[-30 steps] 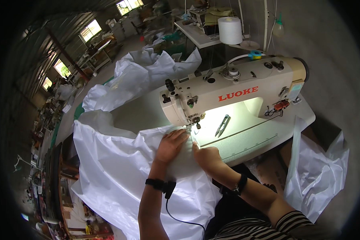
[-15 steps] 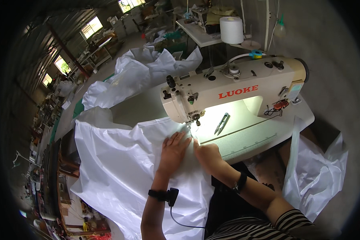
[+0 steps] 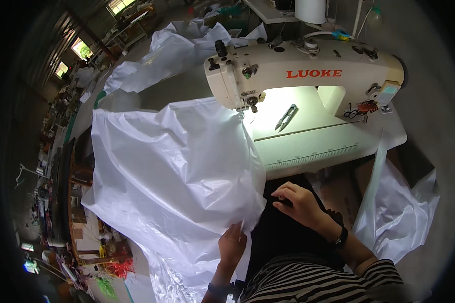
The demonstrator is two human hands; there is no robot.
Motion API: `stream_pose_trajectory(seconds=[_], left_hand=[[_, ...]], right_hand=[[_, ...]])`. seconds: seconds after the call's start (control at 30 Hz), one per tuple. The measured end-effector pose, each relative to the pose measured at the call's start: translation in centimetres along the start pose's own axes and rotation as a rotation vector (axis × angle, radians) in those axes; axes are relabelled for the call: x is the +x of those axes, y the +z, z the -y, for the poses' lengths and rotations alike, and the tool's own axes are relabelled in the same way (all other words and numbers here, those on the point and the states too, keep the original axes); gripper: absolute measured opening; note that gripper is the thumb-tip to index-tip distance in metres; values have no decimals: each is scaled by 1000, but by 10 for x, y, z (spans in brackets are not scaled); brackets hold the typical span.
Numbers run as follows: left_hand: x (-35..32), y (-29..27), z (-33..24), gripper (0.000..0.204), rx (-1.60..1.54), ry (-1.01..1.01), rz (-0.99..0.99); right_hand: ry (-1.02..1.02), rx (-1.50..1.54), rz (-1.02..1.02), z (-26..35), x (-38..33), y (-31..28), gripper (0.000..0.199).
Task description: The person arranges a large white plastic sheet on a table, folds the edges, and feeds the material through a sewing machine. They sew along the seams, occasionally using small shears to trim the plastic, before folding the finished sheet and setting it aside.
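A large sheet of shiny white fabric (image 3: pixel 172 151) drapes over the table's front edge, its right-hand edge running up to the needle area of the sewing machine (image 3: pixel 308 70). Low on that edge, my left hand (image 3: pixel 233 245) is closed, pinching the fabric between thumb and fingers. My right hand (image 3: pixel 302 206) hovers over my dark-clad lap, right of the sheet and apart from it. Its fingers are loosely curled, with a gap between thumb and forefinger and nothing visible in them. Under the machine's lit arm lie thread snips (image 3: pixel 286 117).
More white fabric (image 3: pixel 169 53) lies bunched behind the machine. At right, another white piece (image 3: pixel 397 212) hangs beside the table (image 3: pixel 313 141). A white thread cone (image 3: pixel 310 10) stands at the back. Red and green strands (image 3: pixel 119 267) lie at the lower left.
Both hands have left the needle area and come down toward me. The left now grips the fabric's lower right edge; the right is off the fabric. The view has tilted downward.
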State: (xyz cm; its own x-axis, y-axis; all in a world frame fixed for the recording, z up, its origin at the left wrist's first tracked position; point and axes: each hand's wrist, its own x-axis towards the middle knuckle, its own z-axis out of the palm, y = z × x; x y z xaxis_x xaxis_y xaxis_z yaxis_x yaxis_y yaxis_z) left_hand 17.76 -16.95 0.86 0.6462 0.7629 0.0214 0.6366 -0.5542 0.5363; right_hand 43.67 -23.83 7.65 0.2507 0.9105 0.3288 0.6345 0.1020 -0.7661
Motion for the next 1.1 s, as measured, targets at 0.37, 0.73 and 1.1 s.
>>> stream_pose_trajectory(seconds=[0.37,0.73,1.1], left_hand=[[-25,-79,21,11,-23,-234,-266],[-43,-128,-22,10,58,5,-128],[-67,-122,-67,16,-606,-195,199]], right_hand=[[118,-211,151,-4,-26,50,32],[540,679,552,15,-36,69,22],[-333,350,628,107,-63,51,16]])
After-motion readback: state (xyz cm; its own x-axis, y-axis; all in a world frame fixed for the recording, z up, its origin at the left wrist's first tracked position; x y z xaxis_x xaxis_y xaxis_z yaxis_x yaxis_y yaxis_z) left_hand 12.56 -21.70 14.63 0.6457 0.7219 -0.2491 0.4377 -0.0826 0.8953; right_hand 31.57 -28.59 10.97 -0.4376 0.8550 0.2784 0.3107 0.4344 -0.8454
